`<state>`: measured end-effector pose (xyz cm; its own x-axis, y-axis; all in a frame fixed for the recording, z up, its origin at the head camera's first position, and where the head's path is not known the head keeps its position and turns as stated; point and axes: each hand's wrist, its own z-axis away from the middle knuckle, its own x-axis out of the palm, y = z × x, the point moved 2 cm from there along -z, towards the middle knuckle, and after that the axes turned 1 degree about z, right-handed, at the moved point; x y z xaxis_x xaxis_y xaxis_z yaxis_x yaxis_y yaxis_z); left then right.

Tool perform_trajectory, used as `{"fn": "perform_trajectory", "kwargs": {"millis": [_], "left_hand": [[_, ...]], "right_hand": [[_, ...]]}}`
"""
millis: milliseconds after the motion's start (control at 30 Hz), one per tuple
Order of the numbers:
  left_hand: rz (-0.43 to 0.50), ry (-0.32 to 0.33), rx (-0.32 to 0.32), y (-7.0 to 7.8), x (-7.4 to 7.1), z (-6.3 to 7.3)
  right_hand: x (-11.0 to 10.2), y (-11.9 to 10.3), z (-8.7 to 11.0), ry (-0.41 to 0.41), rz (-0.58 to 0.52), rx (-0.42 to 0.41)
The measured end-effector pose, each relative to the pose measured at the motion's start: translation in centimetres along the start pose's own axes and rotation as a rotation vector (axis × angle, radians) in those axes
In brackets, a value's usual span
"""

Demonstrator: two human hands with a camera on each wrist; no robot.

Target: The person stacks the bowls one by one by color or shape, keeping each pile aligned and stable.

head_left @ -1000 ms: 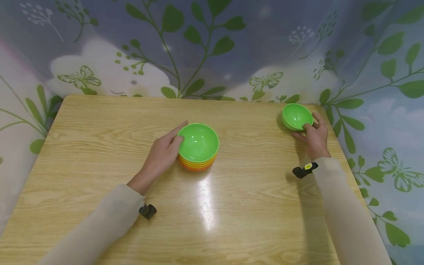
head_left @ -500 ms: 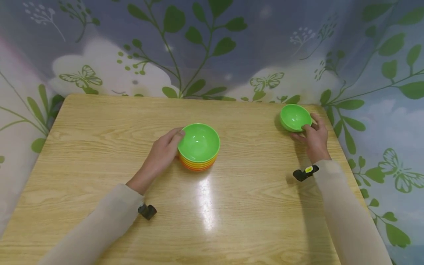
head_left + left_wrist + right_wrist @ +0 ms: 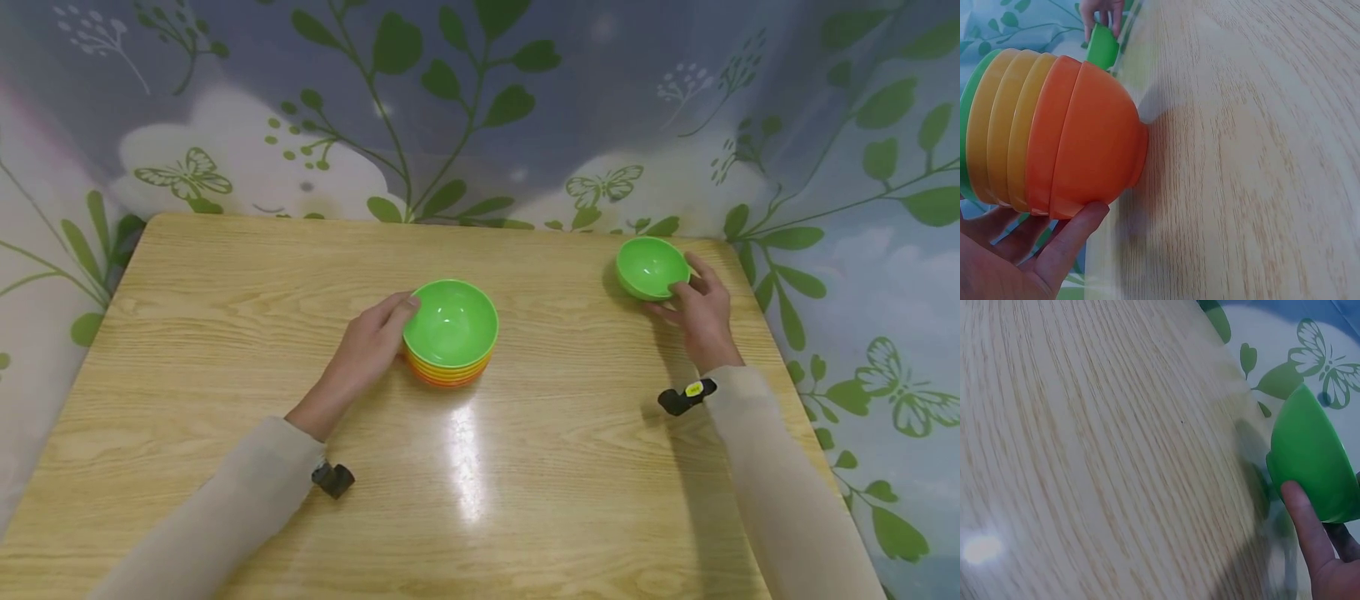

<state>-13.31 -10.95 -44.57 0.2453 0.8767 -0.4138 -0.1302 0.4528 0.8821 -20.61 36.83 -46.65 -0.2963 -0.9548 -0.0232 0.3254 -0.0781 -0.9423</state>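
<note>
A stack of nested bowls (image 3: 450, 327) stands near the middle of the table, green on top with yellow and orange below. My left hand (image 3: 367, 346) grips its left side, thumb at the green rim. In the left wrist view, fingers (image 3: 1072, 240) lie along the side of the stack (image 3: 1094, 134), whose orange foot is at the tabletop. At the far right, my right hand (image 3: 705, 312) holds a single green bowl (image 3: 651, 268) by its near right rim. The right wrist view shows a finger under this green bowl (image 3: 1310, 456); whether it touches the table I cannot tell.
The wooden table (image 3: 225, 275) has its back edge against a wall covering (image 3: 480, 108) printed with leaves and butterflies. The same covering rises at the right side. Small black wrist cameras sit on both cuffs.
My right hand has moved the single green bowl a little to the left, away from the table's right corner. The left thumb has shifted slightly on the rim; the stack has hardly moved.
</note>
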Motion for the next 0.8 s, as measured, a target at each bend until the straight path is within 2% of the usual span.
{"fn": "perform_trajectory", "kwargs": {"millis": [333, 800], "left_hand": [[-0.002, 0.001, -0.026, -0.1, 0.0, 0.0], [0.007, 0.003, -0.026, -0.1, 0.0, 0.0]], "right_hand": [[0.9, -0.3, 0.7, -0.08, 0.038, -0.036], [2.7, -0.8, 1.8, -0.164, 0.061, -0.081]]}}
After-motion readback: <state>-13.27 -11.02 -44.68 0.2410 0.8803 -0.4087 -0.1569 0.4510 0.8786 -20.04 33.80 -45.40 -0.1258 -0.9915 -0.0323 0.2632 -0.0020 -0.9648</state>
